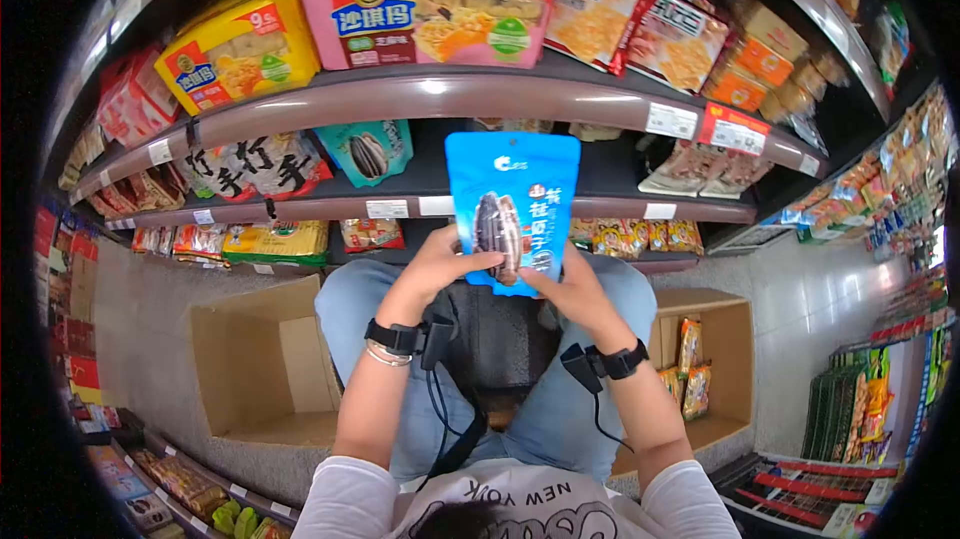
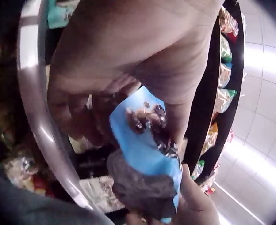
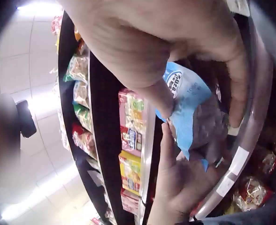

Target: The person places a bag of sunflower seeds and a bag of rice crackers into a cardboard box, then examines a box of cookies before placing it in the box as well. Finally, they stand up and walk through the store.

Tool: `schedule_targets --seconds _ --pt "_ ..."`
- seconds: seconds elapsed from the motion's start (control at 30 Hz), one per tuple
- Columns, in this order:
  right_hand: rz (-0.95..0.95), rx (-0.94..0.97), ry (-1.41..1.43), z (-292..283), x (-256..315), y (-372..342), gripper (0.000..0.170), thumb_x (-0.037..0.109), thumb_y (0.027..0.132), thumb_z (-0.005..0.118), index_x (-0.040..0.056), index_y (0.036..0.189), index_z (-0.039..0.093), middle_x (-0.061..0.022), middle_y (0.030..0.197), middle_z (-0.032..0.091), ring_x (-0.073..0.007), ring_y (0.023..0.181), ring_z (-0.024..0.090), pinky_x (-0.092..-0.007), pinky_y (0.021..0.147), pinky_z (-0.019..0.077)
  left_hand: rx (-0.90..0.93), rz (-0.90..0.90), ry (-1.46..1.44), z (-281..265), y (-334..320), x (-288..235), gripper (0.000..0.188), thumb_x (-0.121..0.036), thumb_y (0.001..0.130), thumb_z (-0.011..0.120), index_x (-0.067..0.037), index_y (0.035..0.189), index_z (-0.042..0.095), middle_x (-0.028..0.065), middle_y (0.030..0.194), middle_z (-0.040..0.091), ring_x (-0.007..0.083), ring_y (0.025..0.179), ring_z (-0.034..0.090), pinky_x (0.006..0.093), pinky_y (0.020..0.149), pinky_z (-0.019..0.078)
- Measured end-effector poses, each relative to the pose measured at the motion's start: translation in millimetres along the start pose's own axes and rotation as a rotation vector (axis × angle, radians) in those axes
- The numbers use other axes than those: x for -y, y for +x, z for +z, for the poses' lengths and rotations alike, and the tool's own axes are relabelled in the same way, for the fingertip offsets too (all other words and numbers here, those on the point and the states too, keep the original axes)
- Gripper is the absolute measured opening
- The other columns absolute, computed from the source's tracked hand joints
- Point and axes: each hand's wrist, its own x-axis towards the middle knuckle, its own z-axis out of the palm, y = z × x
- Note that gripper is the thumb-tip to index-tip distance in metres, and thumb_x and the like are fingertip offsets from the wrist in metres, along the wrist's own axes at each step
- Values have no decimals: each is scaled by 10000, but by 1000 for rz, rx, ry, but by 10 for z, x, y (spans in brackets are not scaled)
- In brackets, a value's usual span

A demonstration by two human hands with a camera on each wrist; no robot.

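A blue pouch of sunflower seeds [image 1: 515, 174], printed with large striped seeds, is held up in front of the shelf, its printed face toward the head camera. My left hand [image 1: 438, 264] grips its lower left side, thumb across the front and fingers behind. On the lower right, my right hand [image 1: 580, 291] holds it the same way, thumb on the front. Both thumbs lie near the bottom of the seed picture. In the left wrist view the pouch [image 2: 133, 126] looks creased, with its dark back toward the lower part.
Below the shelf rail [image 1: 420, 102], a teal seed pouch [image 1: 368, 154] stands left of the held one. Pink [image 1: 425, 14] and yellow snack packs [image 1: 240, 44] fill the shelf above. Cardboard boxes flank my knees: left [image 1: 235, 369], right [image 1: 722, 379], the latter holding several orange packets [image 1: 697, 389].
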Motion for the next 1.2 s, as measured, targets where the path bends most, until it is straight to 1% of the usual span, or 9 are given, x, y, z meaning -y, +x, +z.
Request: schedule_targets --seconds 0.1,0.13,0.33,0.57,0.63,0.73,0.93,1.03,1.2 --pt "-162 -10 -286 306 -231 370 560 163 805 691 0 1254 400 -189 1110 579 -339 1052 572 -398 869 450 -152 36 -35 -376 -2 161 442 -56 761 717 2 1165 547 82 1054 647 176 944 621 319 839 490" --pt "-159 -6 -271 406 -225 497 602 143 786 683 -2 1269 356 -249 1080 557 -437 1044 535 -446 862 440 -244 52 -26 -439 -4 168 444 -52 755 721 0 1160 548 80 1050 647 176 946 620 321 838 490" --pt "-270 -108 -317 862 -252 1213 691 60 765 669 -11 1332 280 -278 1179 494 -431 1121 490 -440 912 412 -643 288 75 -812 213 229 408 -6 699 761 4 1058 566 82 994 647 147 881 620 294 771 499" --pt "-360 -165 -285 1109 -514 1783 917 102 716 741 -53 1400 151 -294 1333 356 -424 1207 418 -435 977 390 -842 363 457 -1161 573 292 416 -96 671 804 5 1008 581 112 974 666 150 848 634 294 751 495" --pt "-265 -126 -244 1118 -536 1877 941 144 743 723 -127 1390 94 -376 1347 294 -489 1247 341 -466 1023 337 -908 344 655 -1108 582 152 460 -159 636 822 -3 998 586 143 923 655 250 816 636 354 750 488" --pt "-258 -139 -244 1161 -633 1999 925 151 755 714 -124 1390 101 -376 1346 297 -497 1248 335 -477 1026 333 -1007 358 1134 -1242 672 251 524 -253 630 815 11 1013 574 212 985 595 400 856 578 444 767 465" --pt "-278 -150 -334 1228 -703 2117 885 132 782 688 -105 1396 96 -380 1333 312 -507 1239 339 -492 1022 343 -1026 426 977 -1429 784 429 483 -238 679 807 16 997 547 171 870 614 302 739 631 391 654 492" --pt "-256 -129 -348 1246 -651 2139 850 117 786 682 -94 1388 120 -383 1323 313 -509 1242 327 -496 1011 357 -973 166 712 -1352 739 299 546 -226 678 801 83 1004 491 215 912 579 308 724 623 389 653 497" --pt "-189 -192 -333 1346 -728 2191 807 104 764 700 -37 1372 187 -318 1193 473 -480 1098 477 -471 894 433 -1020 290 701 -1461 779 455 490 -142 670 799 55 996 490 177 893 587 238 671 627 333 600 504"
